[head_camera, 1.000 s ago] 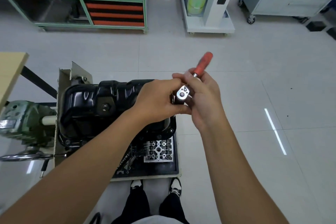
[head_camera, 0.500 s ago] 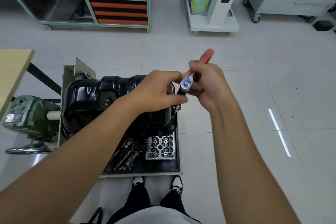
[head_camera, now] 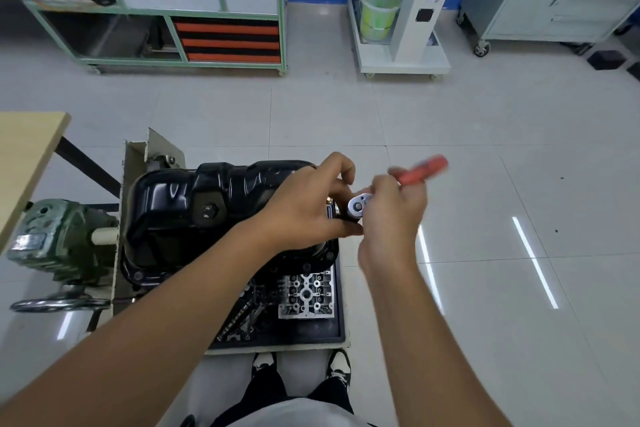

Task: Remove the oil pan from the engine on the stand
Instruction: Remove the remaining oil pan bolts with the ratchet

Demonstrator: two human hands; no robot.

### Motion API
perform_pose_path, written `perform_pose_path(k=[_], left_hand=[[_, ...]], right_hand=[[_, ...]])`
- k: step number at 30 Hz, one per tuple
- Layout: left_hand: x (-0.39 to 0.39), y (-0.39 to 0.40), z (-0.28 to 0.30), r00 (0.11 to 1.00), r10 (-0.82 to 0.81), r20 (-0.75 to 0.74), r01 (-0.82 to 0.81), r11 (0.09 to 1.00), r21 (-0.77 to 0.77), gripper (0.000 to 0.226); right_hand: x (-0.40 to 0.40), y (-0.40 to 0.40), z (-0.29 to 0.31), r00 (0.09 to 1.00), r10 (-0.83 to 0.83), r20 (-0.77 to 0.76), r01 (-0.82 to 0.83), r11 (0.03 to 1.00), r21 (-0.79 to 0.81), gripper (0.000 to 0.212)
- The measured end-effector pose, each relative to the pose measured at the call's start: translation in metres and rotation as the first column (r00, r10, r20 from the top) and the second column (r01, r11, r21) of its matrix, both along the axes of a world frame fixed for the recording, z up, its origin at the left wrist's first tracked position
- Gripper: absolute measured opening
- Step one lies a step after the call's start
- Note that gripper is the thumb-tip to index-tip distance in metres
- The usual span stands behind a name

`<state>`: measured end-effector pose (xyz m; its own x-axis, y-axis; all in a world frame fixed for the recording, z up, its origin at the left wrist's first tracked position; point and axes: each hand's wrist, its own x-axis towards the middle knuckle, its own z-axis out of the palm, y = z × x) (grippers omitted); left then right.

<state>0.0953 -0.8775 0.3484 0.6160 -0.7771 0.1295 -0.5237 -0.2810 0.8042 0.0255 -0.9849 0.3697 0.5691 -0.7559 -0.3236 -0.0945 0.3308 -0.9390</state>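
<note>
Since 0.5 s ago the ratchet (head_camera: pixel 360 206) handle has swung right, now blurred and pointing away from the oil pan (head_camera: pixel 207 211). Right hand (head_camera: pixel 394 211) is curled round the red grip; left hand (head_camera: pixel 311 208) pinches what looks like the socket under the head, w/ fingers bent. Pan sits bolted on the engine (head_camera: pixel 308 295), on the stand (head_camera: pixel 138 163), just left of both hands. Likely fitting the socket or setting ratchet direction: keep it square, click fully home before reaching for a bolt.
</note>
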Motion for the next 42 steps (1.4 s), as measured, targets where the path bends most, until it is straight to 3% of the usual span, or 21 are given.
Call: perform_pose_path(k=[1, 3, 4, 6, 9, 12, 14, 16, 17, 19, 21, 22, 24, 27, 30, 33, 35, 37, 39, 40, 42], left_hand=[[-0.002, 0.000, -0.002, 0.999, 0.048, 0.003, -0.048, 0.999, -0.006, 0.068], [-0.004, 0.001, -0.004, 0.991, 0.128, -0.047, -0.129, 0.991, -0.020, 0.079], [-0.004, 0.001, -0.005, 0.986, 0.149, -0.080, -0.152, 0.988, -0.027, 0.081], [-0.006, -0.001, -0.005, 0.983, 0.154, -0.102, -0.157, 0.987, -0.026, 0.083], [-0.013, -0.008, -0.009, 0.984, 0.175, -0.035, -0.176, 0.984, -0.034, 0.081], [-0.028, -0.011, -0.019, 0.977, 0.215, -0.005, -0.214, 0.967, -0.142, 0.062], [-0.042, -0.013, -0.027, 0.937, 0.304, -0.175, -0.334, 0.925, -0.180, 0.037], [-0.051, -0.019, -0.028, 0.841, 0.339, -0.422, -0.436, 0.886, -0.158, 0.010], [-0.052, -0.021, -0.027, 0.838, 0.324, -0.439, -0.427, 0.891, -0.156, 0.011], [-0.047, -0.023, -0.023, 0.944, 0.303, -0.130, -0.317, 0.942, -0.109, 0.023], [-0.034, -0.024, -0.015, 0.918, 0.285, 0.275, -0.292, 0.956, -0.016, 0.031], [-0.026, -0.024, -0.007, 0.896, 0.233, 0.378, -0.266, 0.963, 0.038, 0.028], [-0.011, -0.021, 0.006, 0.920, 0.056, 0.389, -0.130, 0.977, 0.167, 0.022], [0.006, -0.012, 0.009, 0.933, -0.154, 0.325, 0.070, 0.964, 0.257, 0.020], [0.011, -0.009, 0.006, 0.898, -0.249, 0.362, 0.135, 0.940, 0.313, 0.036], [0.005, -0.015, 0.000, 0.912, -0.102, 0.396, 0.018, 0.978, 0.208, 0.025], [-0.001, -0.016, -0.004, 0.899, 0.007, 0.439, -0.064, 0.991, 0.115, 0.019], [-0.008, -0.015, -0.006, 0.891, 0.065, 0.449, -0.113, 0.990, 0.081, 0.026], [-0.013, -0.014, -0.008, 0.891, 0.071, 0.448, -0.126, 0.988, 0.093, 0.034], [-0.015, -0.013, -0.009, 0.891, 0.088, 0.445, -0.134, 0.988, 0.074, 0.035], [-0.014, -0.010, -0.009, 0.890, 0.136, 0.436, -0.157, 0.988, 0.012, 0.031]], right_hand=[[0.008, -0.010, 0.006, 0.969, 0.233, -0.086, -0.240, 0.967, -0.090, 0.014], [0.024, -0.027, 0.020, 0.747, 0.604, -0.277, -0.660, 0.724, -0.201, 0.015], [0.030, -0.034, 0.028, 0.647, 0.680, -0.343, -0.758, 0.622, -0.197, 0.015], [0.034, -0.042, 0.039, 0.581, 0.709, -0.400, -0.806, 0.571, -0.158, 0.015], [0.026, -0.030, 0.030, 0.772, 0.535, -0.343, -0.614, 0.768, -0.182, 0.022], [0.004, 0.006, 0.005, 0.972, 0.118, -0.206, -0.196, 0.887, -0.418, 0.023], [-0.001, 0.018, -0.003, 0.996, -0.011, -0.087, -0.028, 0.898, -0.439, 0.019], [0.003, 0.014, -0.004, 0.989, -0.145, -0.020, 0.132, 0.938, -0.320, 0.017], [0.006, 0.009, -0.002, 0.978, -0.207, -0.002, 0.201, 0.954, -0.223, 0.018], [0.008, 0.001, -0.001, 0.971, -0.240, -0.012, 0.237, 0.965, -0.110, 0.020], [0.008, -0.005, -0.004, 0.991, -0.100, -0.089, 0.074, 0.963, -0.257, 0.021], [0.007, -0.008, -0.004, 0.993, 0.021, -0.120, -0.062, 0.935, -0.349, 0.021], [0.008, -0.017, 0.000, 0.938, 0.318, -0.140, -0.346, 0.824, -0.449, 0.031], [0.008, -0.046, 0.010, 0.705, 0.694, -0.145, -0.666, 0.579, -0.470, 0.043], [0.008, -0.063, 0.021, 0.501, 0.853, -0.146, -0.818, 0.411, -0.403, 0.047], [0.007, -0.051, 0.022, 0.565, 0.822, -0.073, -0.793, 0.517, -0.321, 0.048], [0.008, -0.033, 0.015, 0.790, 0.614, -0.002, -0.597, 0.767, -0.235, 0.049], [0.008, -0.014, 0.010, 0.970, 0.238, 0.056, -0.234, 0.970, -0.068, 0.048], [0.007, 0.000, 0.008, 0.997, -0.010, 0.072, 0.009, 1.000, 0.011, 0.046], [0.006, 0.002, 0.008, 0.997, -0.011, 0.073, 0.013, 0.999, -0.031, 0.047], [0.006, -0.004, 0.006, 0.968, 0.244, 0.060, -0.232, 0.958, -0.168, 0.050]])
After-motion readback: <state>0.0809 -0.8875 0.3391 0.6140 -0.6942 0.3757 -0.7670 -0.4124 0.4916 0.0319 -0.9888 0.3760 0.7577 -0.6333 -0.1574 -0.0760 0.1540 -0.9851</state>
